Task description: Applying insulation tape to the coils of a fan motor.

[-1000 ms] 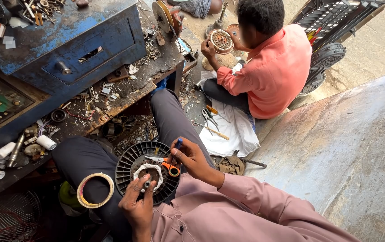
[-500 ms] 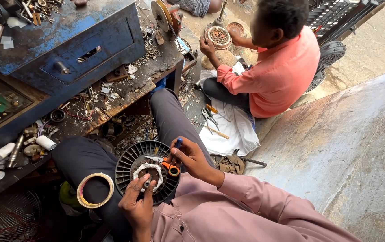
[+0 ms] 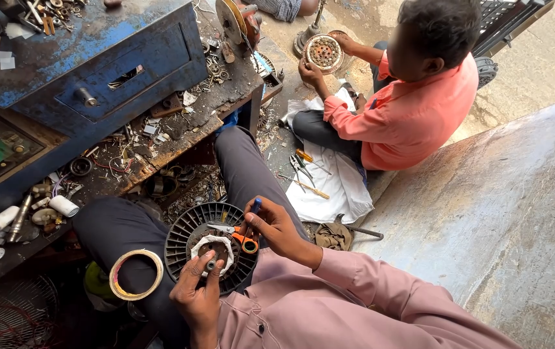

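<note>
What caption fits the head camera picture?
Right hand works orange-handled scissors over a ribbed motor housing; left hand steadies its centre.

Black ribbed plastic, matt and dusty, on the round motor housing (image 3: 209, 249). Glossy orange plastic handles and bright steel blades on the scissors (image 3: 238, 236). Smooth tan paper tape roll (image 3: 136, 274). Chipped blue paint over rough metal on the table (image 3: 96, 64). White cloth (image 3: 332, 184), creased. Coarse grey concrete slab (image 3: 503, 213).
</note>
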